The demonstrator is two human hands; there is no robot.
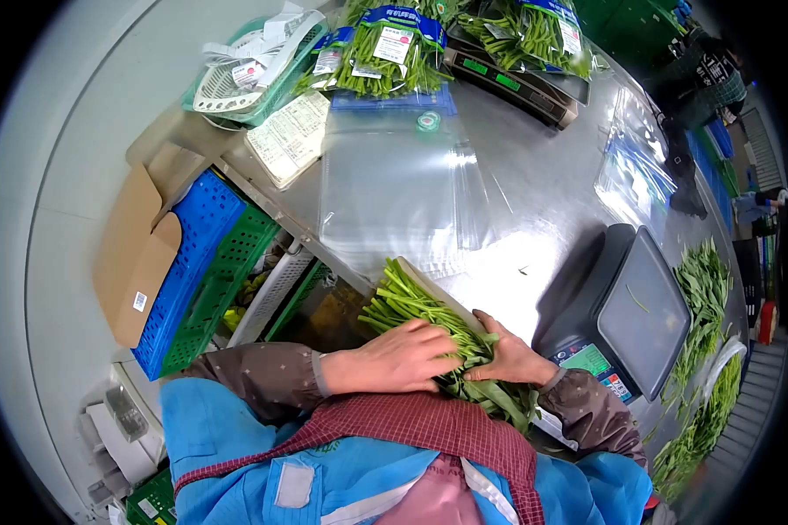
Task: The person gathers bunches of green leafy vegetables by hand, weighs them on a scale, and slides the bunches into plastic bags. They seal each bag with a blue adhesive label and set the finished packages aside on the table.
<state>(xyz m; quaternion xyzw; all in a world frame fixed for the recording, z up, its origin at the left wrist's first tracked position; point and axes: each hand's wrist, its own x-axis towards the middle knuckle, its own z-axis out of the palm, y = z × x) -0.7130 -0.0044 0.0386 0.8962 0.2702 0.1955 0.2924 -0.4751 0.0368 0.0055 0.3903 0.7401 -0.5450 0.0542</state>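
Observation:
A bunch of water spinach (pixel 411 302) lies at the table's near edge, cut stems pointing away and leaves toward my apron. My left hand (pixel 398 357) rests over the stems with its fingers curled round them. On the leafy side, my right hand (pixel 510 357) grips the bunch, thumb and fingers at its edge. A pale strip (pixel 446 297) runs along the bunch's right side; what it belongs to is hidden. Beyond the bunch, clear plastic bags (pixel 385 192) lie flat in a stack. The palms and part of the leaves are covered by my hands.
A dark scale (pixel 643 315) stands right, with loose greens (pixel 705 289) beyond it. Packed bags of greens (pixel 385 57) and another scale (pixel 508 83) are at the back. At left are a basket (pixel 254 70), a notepad (pixel 289 136) and a blue crate (pixel 193 254). A person (pixel 705 79) is far right.

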